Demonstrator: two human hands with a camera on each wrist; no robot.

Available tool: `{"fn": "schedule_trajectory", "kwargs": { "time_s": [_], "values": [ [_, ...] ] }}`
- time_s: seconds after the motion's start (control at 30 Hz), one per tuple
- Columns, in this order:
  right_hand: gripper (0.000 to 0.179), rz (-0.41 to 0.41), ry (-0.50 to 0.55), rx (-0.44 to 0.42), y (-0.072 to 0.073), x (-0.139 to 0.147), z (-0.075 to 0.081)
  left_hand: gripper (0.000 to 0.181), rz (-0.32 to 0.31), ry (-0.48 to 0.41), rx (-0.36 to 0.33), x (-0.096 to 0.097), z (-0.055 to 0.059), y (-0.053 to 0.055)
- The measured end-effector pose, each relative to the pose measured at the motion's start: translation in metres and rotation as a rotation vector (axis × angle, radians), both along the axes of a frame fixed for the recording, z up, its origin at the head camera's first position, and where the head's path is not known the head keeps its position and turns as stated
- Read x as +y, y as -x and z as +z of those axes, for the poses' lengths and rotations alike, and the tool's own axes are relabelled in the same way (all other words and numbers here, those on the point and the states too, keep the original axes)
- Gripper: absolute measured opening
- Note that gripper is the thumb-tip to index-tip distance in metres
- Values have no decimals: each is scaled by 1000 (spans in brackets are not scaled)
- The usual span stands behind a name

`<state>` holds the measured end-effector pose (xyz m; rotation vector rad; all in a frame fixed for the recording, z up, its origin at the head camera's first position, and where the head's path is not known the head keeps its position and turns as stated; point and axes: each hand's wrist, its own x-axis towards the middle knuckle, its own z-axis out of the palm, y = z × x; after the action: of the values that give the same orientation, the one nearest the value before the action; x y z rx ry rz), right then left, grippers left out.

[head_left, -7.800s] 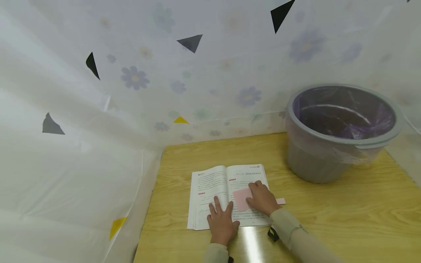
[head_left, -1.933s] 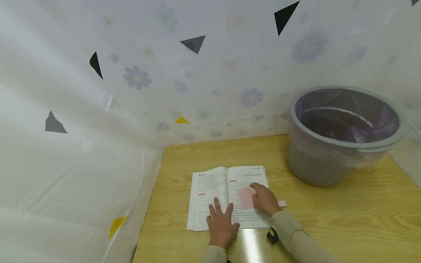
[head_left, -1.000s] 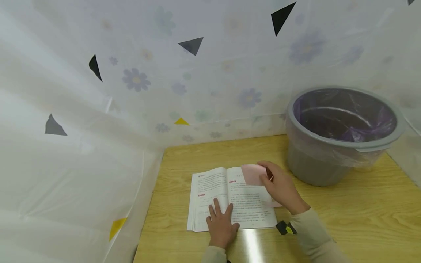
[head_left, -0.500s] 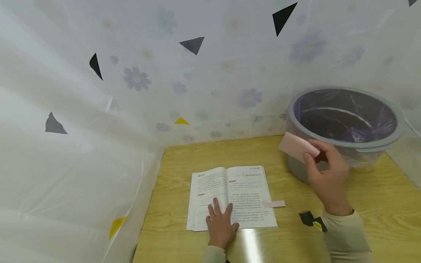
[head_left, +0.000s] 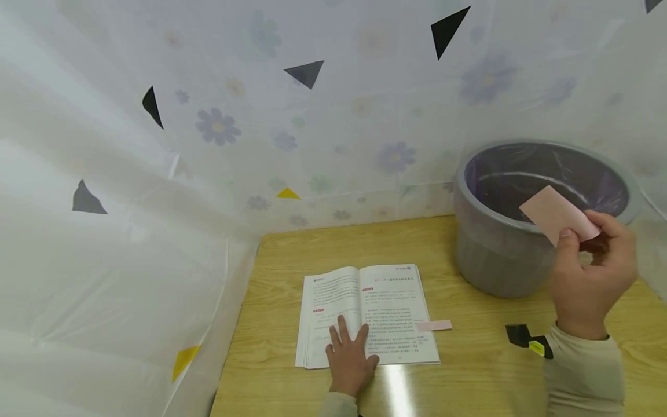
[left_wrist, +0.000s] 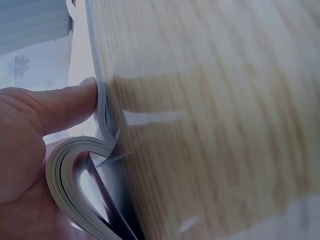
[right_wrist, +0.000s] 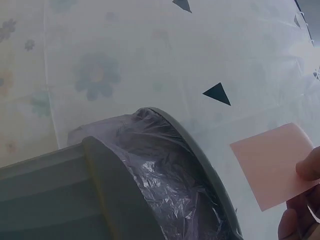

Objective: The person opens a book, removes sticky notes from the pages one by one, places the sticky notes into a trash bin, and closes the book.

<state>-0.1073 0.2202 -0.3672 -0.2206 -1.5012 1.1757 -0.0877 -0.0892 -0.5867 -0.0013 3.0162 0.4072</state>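
Note:
My right hand (head_left: 594, 275) is raised in front of the bin and pinches a pink paper note (head_left: 557, 213) between thumb and fingers. Seen from the right wrist, the pink note is square, slightly curved, and beside the bin's rim. An open book (head_left: 393, 307) of printed text lies on the table. My left hand (head_left: 349, 356) rests on its lower middle with fingers spread, holding nothing. From the left wrist, the thumb lies at the bent page block (left_wrist: 70, 175). A pink paper strip (head_left: 435, 325) sticks out past the book's right edge.
A large grey bin (head_left: 500, 266) with a clear purplish bag (right_wrist: 160, 185) in it stands at the table's back right. Flower-printed sheeting (head_left: 339, 116) hangs behind and to the left of the wooden table (head_left: 281, 249).
My right hand has lifted the pink note off the right-hand page and carried it right, to the front of the bin. The left hand has stayed on the book.

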Motion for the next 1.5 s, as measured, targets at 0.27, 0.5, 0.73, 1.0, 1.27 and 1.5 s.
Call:
{"fn": "schedule_trajectory", "kwargs": {
  "time_s": [0.27,0.5,0.73,1.0,1.27,1.5],
  "values": [
    [26,-185,-140,12,9,7,3,68,-4,-7,4,0,-3,0],
    [25,-207,-245,1,15,18,-2,69,-1,6,10,0,-8,3],
    [25,-182,-323,-131,14,21,-9,69,0,-8,8,0,-8,3],
    [29,-167,-351,-182,14,21,-11,69,-6,1,14,0,-9,3],
    [32,-150,-383,-226,14,28,-18,69,-10,9,17,0,-10,3],
    [33,-148,-387,-226,14,28,-19,70,-2,0,1,-1,-10,3]
  ]
}}
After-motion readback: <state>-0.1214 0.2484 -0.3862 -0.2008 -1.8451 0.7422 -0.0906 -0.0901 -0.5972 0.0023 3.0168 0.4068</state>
